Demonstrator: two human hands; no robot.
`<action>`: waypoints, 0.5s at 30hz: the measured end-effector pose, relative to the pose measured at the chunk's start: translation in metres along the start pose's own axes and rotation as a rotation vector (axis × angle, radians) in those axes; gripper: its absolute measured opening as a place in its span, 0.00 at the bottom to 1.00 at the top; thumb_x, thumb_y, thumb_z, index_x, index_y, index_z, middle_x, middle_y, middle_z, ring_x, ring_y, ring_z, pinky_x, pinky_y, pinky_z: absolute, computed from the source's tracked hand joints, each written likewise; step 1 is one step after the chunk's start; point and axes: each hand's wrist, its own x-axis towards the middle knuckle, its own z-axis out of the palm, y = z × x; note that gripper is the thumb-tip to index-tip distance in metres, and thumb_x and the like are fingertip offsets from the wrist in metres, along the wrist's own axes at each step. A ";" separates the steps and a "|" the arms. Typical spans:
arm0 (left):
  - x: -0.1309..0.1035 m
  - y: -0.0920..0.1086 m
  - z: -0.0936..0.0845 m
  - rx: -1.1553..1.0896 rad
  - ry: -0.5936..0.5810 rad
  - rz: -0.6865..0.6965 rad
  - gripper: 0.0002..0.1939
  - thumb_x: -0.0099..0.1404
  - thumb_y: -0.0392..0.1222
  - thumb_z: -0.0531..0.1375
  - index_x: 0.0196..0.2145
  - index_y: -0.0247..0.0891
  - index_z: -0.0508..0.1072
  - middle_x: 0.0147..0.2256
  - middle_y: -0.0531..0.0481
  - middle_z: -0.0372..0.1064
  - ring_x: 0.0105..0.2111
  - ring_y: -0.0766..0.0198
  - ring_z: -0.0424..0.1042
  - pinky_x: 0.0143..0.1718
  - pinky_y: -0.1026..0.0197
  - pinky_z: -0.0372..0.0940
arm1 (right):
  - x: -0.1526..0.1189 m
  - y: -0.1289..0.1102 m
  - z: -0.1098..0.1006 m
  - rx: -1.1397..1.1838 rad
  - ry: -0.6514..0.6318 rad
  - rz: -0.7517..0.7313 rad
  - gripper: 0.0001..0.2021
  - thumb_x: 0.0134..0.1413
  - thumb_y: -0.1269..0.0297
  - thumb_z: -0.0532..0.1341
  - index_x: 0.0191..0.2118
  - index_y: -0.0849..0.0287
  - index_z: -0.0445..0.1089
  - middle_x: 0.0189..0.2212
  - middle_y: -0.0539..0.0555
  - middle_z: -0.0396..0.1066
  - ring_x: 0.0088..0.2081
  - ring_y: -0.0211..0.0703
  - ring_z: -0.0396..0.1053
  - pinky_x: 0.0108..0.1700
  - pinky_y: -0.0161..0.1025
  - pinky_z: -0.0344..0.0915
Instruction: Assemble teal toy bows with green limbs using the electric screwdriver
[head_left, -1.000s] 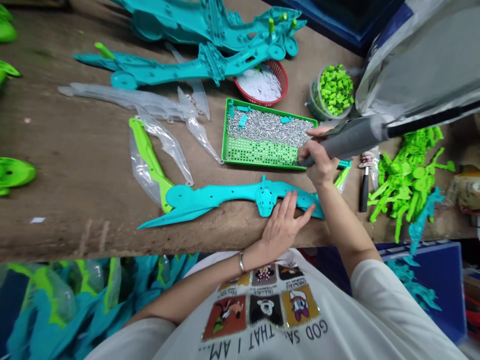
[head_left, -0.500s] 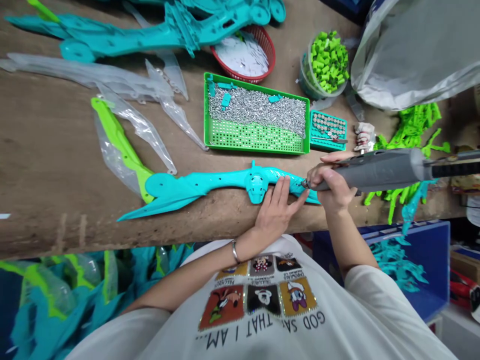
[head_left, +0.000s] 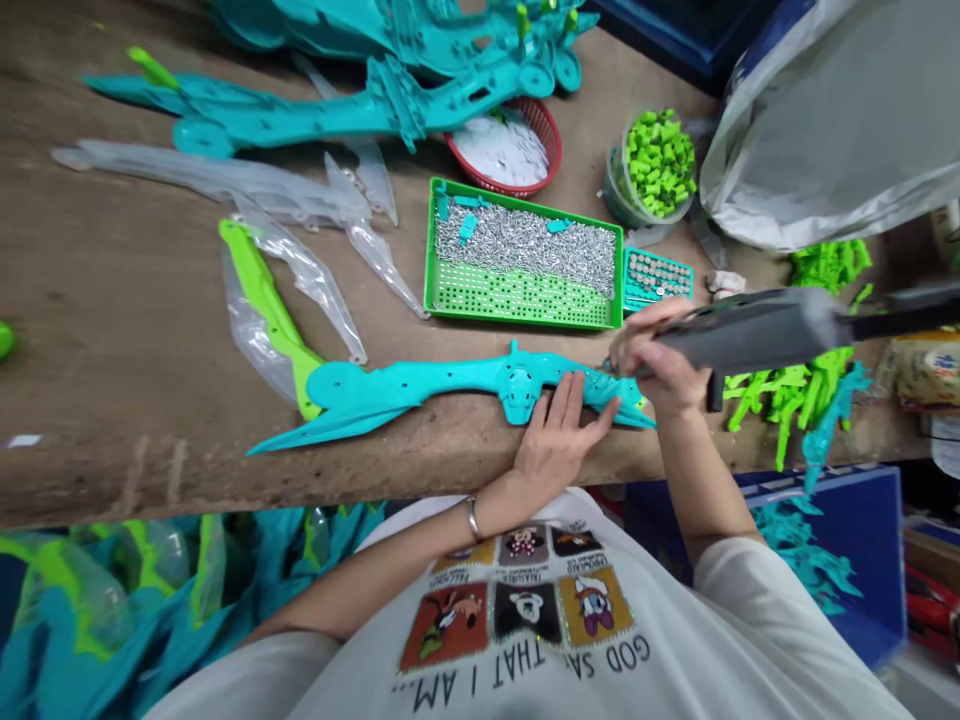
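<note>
A long turquoise plastic piece, shaped like a toy bow, lies along the table's near edge. My left hand rests flat on its right half with the fingers stretched out. In my right hand is a grey electric screwdriver, held nearly level, with its tip over the right part of the bow. I cannot tell whether the tip touches it. Beyond the bow stands a green basket with many silver screws and a few small turquoise parts. A lime-green piece with a clear blade joins the bow's left end.
Turquoise pieces and clear plastic blades lie at the back left. Behind the basket are a red basket and a tub of lime-green parts. Lime-green parts lie at right. A blue bin stands below the table.
The screwdriver has shifted slightly away from the bow's surface, toward the back. My left hand keeps its place on the bow. The whole view has shifted a little.
</note>
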 end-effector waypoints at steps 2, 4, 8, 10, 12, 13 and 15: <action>0.000 0.000 -0.002 0.010 0.001 0.000 0.42 0.74 0.42 0.59 0.77 0.50 0.40 0.71 0.27 0.53 0.71 0.41 0.59 0.63 0.42 0.62 | 0.020 0.002 0.004 -0.014 0.142 -0.153 0.15 0.53 0.48 0.70 0.32 0.52 0.70 0.17 0.44 0.64 0.18 0.38 0.63 0.26 0.40 0.67; 0.000 0.000 -0.003 0.023 0.015 -0.006 0.41 0.75 0.42 0.58 0.77 0.50 0.41 0.71 0.28 0.54 0.70 0.42 0.60 0.63 0.42 0.62 | 0.036 0.011 0.007 -0.055 0.239 -0.220 0.20 0.54 0.44 0.68 0.26 0.53 0.65 0.17 0.45 0.61 0.20 0.37 0.62 0.29 0.40 0.68; 0.000 -0.001 -0.003 0.034 0.018 0.007 0.41 0.74 0.41 0.59 0.77 0.50 0.43 0.71 0.28 0.56 0.70 0.42 0.61 0.62 0.43 0.63 | 0.050 0.036 0.007 -0.168 0.312 -0.128 0.26 0.53 0.36 0.66 0.23 0.53 0.60 0.19 0.46 0.60 0.22 0.36 0.62 0.30 0.39 0.67; 0.000 -0.001 -0.003 0.023 0.018 0.010 0.42 0.74 0.41 0.60 0.77 0.51 0.43 0.71 0.29 0.56 0.70 0.42 0.60 0.63 0.43 0.63 | 0.050 0.045 0.004 -0.183 0.319 -0.111 0.26 0.52 0.37 0.66 0.23 0.54 0.60 0.20 0.46 0.61 0.23 0.36 0.63 0.31 0.39 0.67; 0.000 -0.001 -0.003 0.011 0.018 0.006 0.42 0.74 0.42 0.60 0.77 0.51 0.43 0.71 0.30 0.55 0.71 0.42 0.59 0.63 0.42 0.63 | 0.049 0.050 0.002 -0.172 0.323 -0.117 0.26 0.53 0.38 0.66 0.22 0.54 0.60 0.20 0.46 0.61 0.23 0.36 0.63 0.31 0.38 0.66; 0.000 -0.001 -0.003 0.009 0.018 0.004 0.43 0.74 0.42 0.60 0.77 0.51 0.43 0.72 0.30 0.55 0.71 0.42 0.59 0.63 0.42 0.63 | 0.049 0.052 0.001 -0.164 0.325 -0.117 0.26 0.53 0.39 0.66 0.22 0.54 0.60 0.19 0.46 0.61 0.23 0.35 0.63 0.31 0.38 0.66; -0.001 -0.001 -0.003 0.014 0.014 0.005 0.43 0.74 0.42 0.60 0.77 0.51 0.42 0.72 0.29 0.54 0.71 0.41 0.59 0.63 0.42 0.63 | 0.051 0.056 0.000 -0.137 0.326 -0.125 0.24 0.54 0.41 0.67 0.24 0.54 0.61 0.19 0.45 0.61 0.22 0.35 0.62 0.30 0.37 0.65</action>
